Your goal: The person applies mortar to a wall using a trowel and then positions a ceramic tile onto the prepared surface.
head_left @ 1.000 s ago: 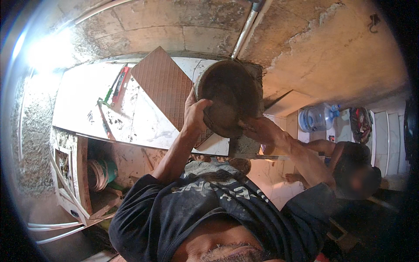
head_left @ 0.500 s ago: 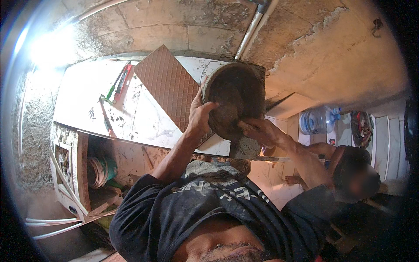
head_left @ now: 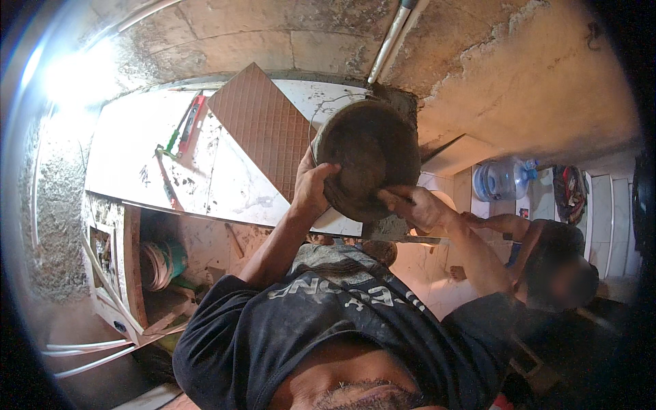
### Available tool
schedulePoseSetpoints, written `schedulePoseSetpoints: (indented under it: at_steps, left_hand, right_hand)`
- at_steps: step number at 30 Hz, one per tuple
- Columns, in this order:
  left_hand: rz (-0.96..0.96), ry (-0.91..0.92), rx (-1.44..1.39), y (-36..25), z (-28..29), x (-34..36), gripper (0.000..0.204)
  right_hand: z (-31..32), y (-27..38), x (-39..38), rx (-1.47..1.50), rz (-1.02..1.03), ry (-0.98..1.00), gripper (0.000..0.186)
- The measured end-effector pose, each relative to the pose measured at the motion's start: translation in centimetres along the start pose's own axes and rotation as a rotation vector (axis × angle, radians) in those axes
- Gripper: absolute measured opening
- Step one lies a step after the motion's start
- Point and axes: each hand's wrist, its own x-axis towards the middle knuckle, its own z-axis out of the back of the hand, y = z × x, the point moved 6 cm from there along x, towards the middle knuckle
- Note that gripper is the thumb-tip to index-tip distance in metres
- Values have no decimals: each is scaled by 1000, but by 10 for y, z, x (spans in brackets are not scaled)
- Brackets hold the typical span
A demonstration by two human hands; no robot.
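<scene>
Since the earlier frames the bowl (head_left: 369,158) has come up and a little to the right, so that its rim now reaches the foot of the pipe (head_left: 391,42) and covers more of the grey patch at the back of the counter (head_left: 137,164). The left hand (head_left: 313,186) has stayed on the bowl's left rim, while the right hand (head_left: 418,208) has slid from the lower edge round to the lower right

The bowl is round, dark brown and dull, caked with dried grey mortar, and it is tipped so that its hollow faces the camera. It is held in the air above the right end of the white counter, just right of the brown tile (head_left: 263,126) that lies slantwise there. The left hand is closed on the rim, thumb inside the hollow and fingers behind. The right hand is curled against the lower right rim; whether its fingers grip the rim or something thin held against it cannot be told

On the counter's left part lie a red level (head_left: 188,123) and a green-handled tool (head_left: 162,152). To the right a water bottle (head_left: 502,179) stands by the wall, and another person (head_left: 547,260) crouches below it
</scene>
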Motion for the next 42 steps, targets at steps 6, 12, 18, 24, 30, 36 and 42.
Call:
schedulePoseSetpoints:
  at_steps: [6,12,18,24,30,36,42]
  left_hand:
    - [26,-37,30,9,5,-2,64]
    - [24,-18,-5,13,12,-3,62]
    - [-100,-29,166,7,9,-8,58]
    - [12,-227,94,6,43,-23,54]
    - [-15,-360,402,-17,95,-36,30]
    - [-58,-448,302,-56,127,-62,16]
    - [-98,-485,385,-97,156,-86,17]
  right_hand:
    - [-4,-17,3,3,123,-9,48]
    - [-6,-11,-4,46,300,-98,45]
    - [-8,-22,-18,265,54,62,45]
    - [-5,-28,-36,352,150,-42,56]
    - [7,-21,-51,618,358,-219,62]
    - [18,-84,-10,498,61,-574,53]
    - [-10,-118,44,-1068,490,-1048,43]
